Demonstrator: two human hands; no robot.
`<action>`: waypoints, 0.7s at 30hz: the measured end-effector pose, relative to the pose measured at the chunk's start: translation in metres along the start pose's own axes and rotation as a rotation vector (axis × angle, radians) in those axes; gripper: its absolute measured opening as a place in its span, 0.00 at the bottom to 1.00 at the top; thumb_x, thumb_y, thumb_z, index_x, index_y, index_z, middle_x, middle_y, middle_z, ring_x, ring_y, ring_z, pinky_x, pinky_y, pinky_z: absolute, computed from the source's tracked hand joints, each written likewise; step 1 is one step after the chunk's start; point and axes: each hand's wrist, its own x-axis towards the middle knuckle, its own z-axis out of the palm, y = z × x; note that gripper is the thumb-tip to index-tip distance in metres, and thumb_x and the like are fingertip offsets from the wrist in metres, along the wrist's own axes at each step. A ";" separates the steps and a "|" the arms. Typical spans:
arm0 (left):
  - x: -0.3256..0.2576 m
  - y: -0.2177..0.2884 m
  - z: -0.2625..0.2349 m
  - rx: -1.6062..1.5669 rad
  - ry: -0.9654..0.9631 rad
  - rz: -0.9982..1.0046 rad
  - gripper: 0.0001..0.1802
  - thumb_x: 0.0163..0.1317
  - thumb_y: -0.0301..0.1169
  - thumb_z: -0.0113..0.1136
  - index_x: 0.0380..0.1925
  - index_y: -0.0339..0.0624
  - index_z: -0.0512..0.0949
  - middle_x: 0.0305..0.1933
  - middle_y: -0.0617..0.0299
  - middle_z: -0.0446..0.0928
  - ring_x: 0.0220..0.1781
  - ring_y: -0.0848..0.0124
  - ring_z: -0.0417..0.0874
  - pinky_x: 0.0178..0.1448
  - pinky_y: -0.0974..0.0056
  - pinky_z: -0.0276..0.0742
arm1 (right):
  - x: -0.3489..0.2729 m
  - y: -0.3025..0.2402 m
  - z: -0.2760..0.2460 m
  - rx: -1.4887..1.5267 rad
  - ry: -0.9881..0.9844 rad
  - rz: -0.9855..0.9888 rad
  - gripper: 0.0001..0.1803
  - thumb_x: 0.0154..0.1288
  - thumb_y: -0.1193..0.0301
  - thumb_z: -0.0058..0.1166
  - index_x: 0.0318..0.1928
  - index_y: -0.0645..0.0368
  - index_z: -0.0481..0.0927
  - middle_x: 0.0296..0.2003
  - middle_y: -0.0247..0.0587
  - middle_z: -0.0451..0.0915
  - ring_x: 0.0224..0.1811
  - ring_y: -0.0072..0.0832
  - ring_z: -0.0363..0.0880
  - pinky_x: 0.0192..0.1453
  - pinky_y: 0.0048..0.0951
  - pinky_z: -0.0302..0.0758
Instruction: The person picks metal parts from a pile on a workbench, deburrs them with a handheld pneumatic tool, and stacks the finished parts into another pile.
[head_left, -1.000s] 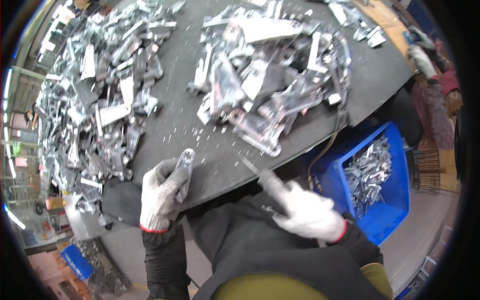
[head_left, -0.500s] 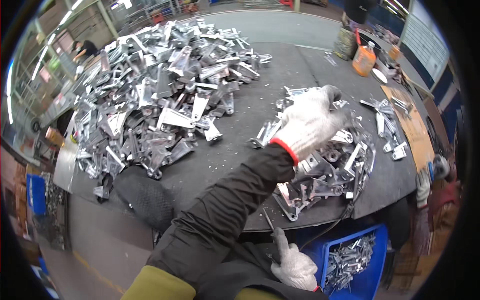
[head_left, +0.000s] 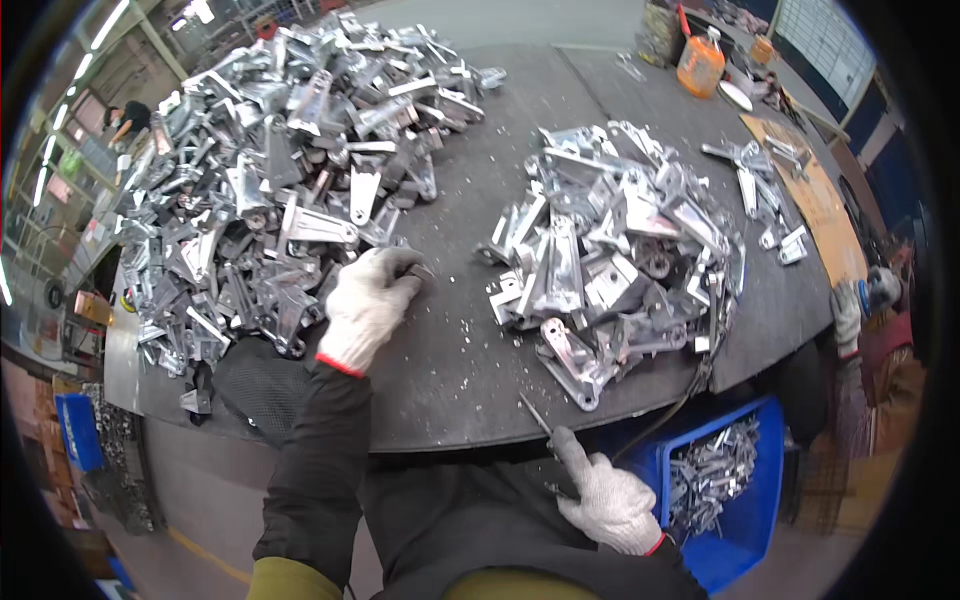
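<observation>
My left hand (head_left: 368,303), in a white glove with a red cuff, reaches across the dark round table (head_left: 455,375) to the near edge of the big left pile of bright metal brackets (head_left: 270,190). Its fingers are curled around a metal part (head_left: 415,270) at the pile's rim. My right hand (head_left: 612,502), also gloved, stays low by my lap below the table edge and grips a thin metal tool (head_left: 535,415) whose tip points up and left. A second pile of brackets (head_left: 620,250) lies on the right half of the table.
A blue bin (head_left: 745,545) with small metal parts stands below the table's right edge. An orange bottle (head_left: 700,65) and a cardboard sheet (head_left: 815,200) are at the far right. Another person's gloved hand (head_left: 848,312) works there. A dark mesh cloth (head_left: 260,385) hangs over the near-left rim.
My left hand has swung from the right pile over to the near edge of the left pile and closed on a part. The right hand stayed low with the tool.
</observation>
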 end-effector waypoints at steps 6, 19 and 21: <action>-0.106 0.041 -0.006 -0.227 -0.098 -0.038 0.23 0.58 0.17 0.73 0.55 0.34 0.85 0.41 0.60 0.88 0.41 0.76 0.87 0.50 0.69 0.84 | -0.004 0.002 0.014 0.070 -0.018 -0.079 0.48 0.66 0.49 0.66 0.83 0.26 0.58 0.42 0.50 0.82 0.35 0.52 0.88 0.35 0.52 0.85; -0.101 -0.011 0.006 0.078 -0.511 0.683 0.46 0.40 0.58 0.78 0.61 0.48 0.84 0.61 0.57 0.84 0.70 0.49 0.78 0.79 0.36 0.65 | 0.006 -0.013 0.014 0.051 -0.127 -0.207 0.45 0.71 0.52 0.65 0.83 0.28 0.59 0.40 0.50 0.82 0.31 0.50 0.88 0.37 0.49 0.86; -0.110 -0.011 0.008 0.057 -0.422 0.618 0.44 0.35 0.56 0.79 0.57 0.51 0.86 0.56 0.63 0.86 0.70 0.53 0.79 0.80 0.38 0.66 | 0.007 -0.015 0.013 0.048 -0.124 -0.221 0.45 0.71 0.52 0.65 0.83 0.29 0.59 0.40 0.51 0.82 0.32 0.51 0.88 0.37 0.49 0.86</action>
